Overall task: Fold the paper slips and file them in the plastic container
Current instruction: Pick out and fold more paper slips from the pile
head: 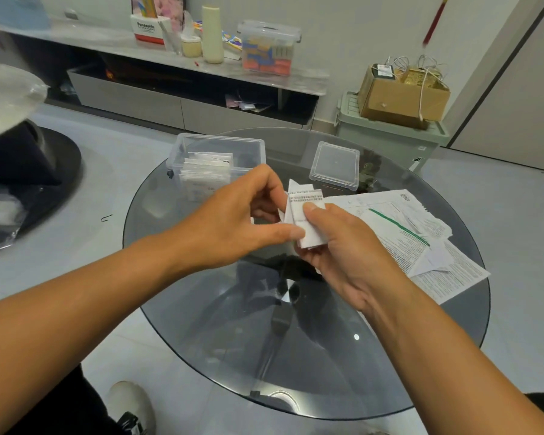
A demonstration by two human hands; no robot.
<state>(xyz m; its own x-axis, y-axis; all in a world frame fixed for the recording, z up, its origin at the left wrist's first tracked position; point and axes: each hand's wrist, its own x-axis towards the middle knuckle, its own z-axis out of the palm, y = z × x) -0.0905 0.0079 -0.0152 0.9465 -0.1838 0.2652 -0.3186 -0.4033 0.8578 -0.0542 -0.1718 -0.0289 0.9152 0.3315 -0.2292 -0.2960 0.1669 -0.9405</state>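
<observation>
Filling the centre and lower right of the frame, we see one round smoked-glass table point(374, 356). Behind it, across the upper left, runs one long low cabinet point(132, 98) with a pale top. In the upper right, one green bin point(387, 139) stands on the floor with one cardboard box point(402, 98) on its lid.

On the table's right side lies a spread of printed sheets point(427, 246), overlapping; we cannot count them exactly. At the table's far left edge stands one open clear plastic container point(214, 155), with a row of folded paper slips point(206, 172) filed upright inside, too closely packed to count. Just right of it, apart from it, lies one clear lid point(334, 166), flat on the glass.

Our two hands meet above the middle of the table. The left hand point(233, 221) comes in from the lower left, its thumb and curled fingers pinching the left edge of one folded paper slip point(305, 215). The right hand point(343, 243) comes in from the lower right and holds the same slip, thumb pressed on its printed face, fingers behind it. The slip is held in the air, clear of the glass, just in front of the container and lid.

On the cabinet top we count one lidded clear box point(269, 47) with colourful contents and one tall cream bottle point(212, 32).
</observation>
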